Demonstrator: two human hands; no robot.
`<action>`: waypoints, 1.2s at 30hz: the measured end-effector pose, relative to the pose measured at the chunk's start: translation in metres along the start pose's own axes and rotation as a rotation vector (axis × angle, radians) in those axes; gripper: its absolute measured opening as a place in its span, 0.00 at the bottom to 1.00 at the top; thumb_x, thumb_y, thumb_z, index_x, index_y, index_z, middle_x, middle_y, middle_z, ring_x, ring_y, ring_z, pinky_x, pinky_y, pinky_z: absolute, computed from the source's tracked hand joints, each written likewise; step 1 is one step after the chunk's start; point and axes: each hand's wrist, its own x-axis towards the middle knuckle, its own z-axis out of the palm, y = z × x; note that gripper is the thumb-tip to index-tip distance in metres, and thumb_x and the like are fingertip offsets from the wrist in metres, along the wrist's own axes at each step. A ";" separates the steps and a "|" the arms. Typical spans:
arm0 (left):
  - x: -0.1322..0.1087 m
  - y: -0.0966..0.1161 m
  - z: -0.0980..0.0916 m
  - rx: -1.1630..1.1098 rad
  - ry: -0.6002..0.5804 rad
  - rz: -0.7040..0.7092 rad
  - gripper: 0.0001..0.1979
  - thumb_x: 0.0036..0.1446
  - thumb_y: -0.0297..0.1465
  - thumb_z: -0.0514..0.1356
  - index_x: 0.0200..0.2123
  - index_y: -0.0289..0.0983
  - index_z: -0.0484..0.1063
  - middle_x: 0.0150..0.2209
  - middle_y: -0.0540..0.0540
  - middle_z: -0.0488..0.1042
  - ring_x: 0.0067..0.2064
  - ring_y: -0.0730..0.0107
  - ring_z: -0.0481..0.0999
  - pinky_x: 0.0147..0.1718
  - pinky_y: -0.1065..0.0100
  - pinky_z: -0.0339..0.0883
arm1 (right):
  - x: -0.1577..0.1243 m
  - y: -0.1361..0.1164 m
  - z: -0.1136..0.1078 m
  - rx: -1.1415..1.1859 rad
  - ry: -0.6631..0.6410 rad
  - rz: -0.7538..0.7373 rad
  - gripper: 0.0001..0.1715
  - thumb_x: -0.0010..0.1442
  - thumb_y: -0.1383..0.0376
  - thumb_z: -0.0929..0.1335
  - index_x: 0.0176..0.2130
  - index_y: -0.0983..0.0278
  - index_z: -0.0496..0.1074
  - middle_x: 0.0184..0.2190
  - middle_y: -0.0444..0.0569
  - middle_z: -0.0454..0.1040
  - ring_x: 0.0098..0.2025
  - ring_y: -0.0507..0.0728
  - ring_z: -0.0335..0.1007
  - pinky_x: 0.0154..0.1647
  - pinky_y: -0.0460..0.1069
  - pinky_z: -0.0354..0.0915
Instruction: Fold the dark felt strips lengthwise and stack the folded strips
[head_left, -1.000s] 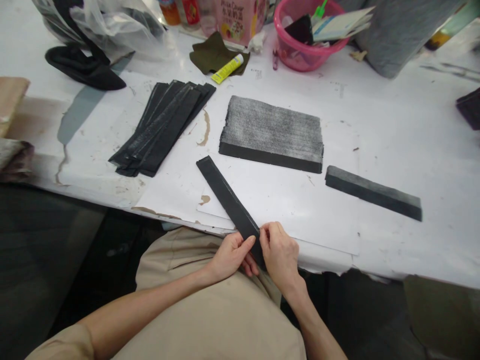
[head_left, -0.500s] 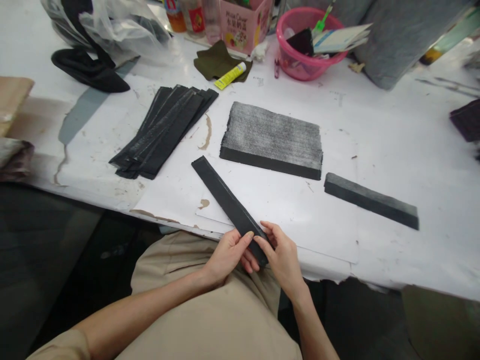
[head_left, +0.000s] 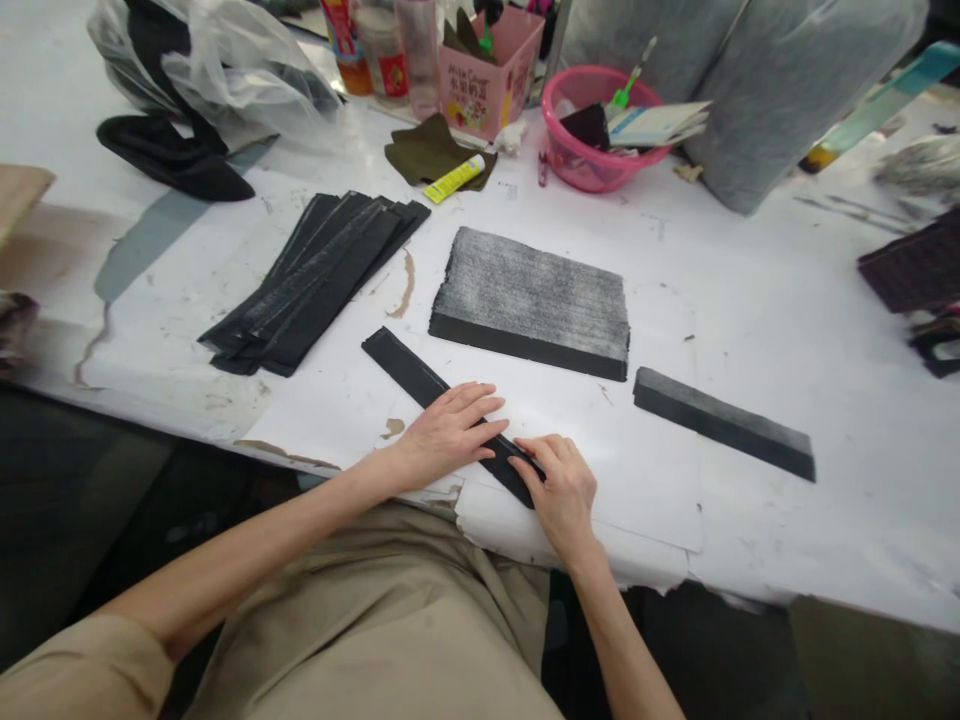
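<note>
A long black strip lies slantwise on the white-covered table, near its front edge. My left hand rests flat across the middle of it, fingers stretched out. At the strip's near right end, my right hand pinches its edge between thumb and fingers. Beyond the strip sits a row of grey-topped strips, packed into a block with a black front side. A narrower grey-topped stack lies to the right of it. Fanned out on the left is a pile of black strips.
At the back stand a pink bowl of small items, a pink box and a jar. A yellow tube lies on dark green cloth. A plastic bag and black fabric piece are at back left.
My left hand has gone from gripping the strip's near end to lying flat on its middle. The strip's near end now rests on the table. The view has shifted slightly.
</note>
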 end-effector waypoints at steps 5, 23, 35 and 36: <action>0.016 -0.027 0.006 0.027 -0.188 0.203 0.19 0.61 0.35 0.59 0.56 0.39 0.67 0.60 0.40 0.65 0.64 0.59 0.60 0.64 0.54 0.52 | 0.000 0.009 -0.004 -0.046 -0.055 -0.059 0.12 0.61 0.60 0.70 0.46 0.58 0.73 0.37 0.47 0.73 0.40 0.57 0.65 0.41 0.52 0.58; 0.016 -0.027 0.005 -0.022 -0.192 0.200 0.15 0.60 0.32 0.60 0.51 0.45 0.72 0.61 0.44 0.64 0.65 0.59 0.59 0.64 0.50 0.49 | -0.002 0.005 -0.004 -0.073 -0.052 -0.125 0.08 0.65 0.63 0.66 0.41 0.54 0.76 0.33 0.46 0.72 0.36 0.55 0.62 0.40 0.52 0.55; 0.017 -0.026 0.004 0.071 -0.243 0.245 0.15 0.63 0.33 0.57 0.53 0.46 0.70 0.63 0.42 0.61 0.66 0.58 0.57 0.64 0.49 0.48 | -0.013 0.011 -0.005 -0.027 0.010 0.017 0.10 0.60 0.61 0.71 0.44 0.56 0.75 0.38 0.47 0.72 0.41 0.58 0.64 0.44 0.54 0.56; 0.018 -0.026 0.003 0.073 -0.259 0.254 0.16 0.63 0.33 0.57 0.54 0.46 0.69 0.63 0.42 0.61 0.66 0.58 0.56 0.64 0.49 0.48 | -0.014 0.011 -0.005 -0.021 0.008 0.013 0.09 0.61 0.61 0.71 0.43 0.56 0.75 0.37 0.46 0.72 0.40 0.57 0.64 0.43 0.53 0.56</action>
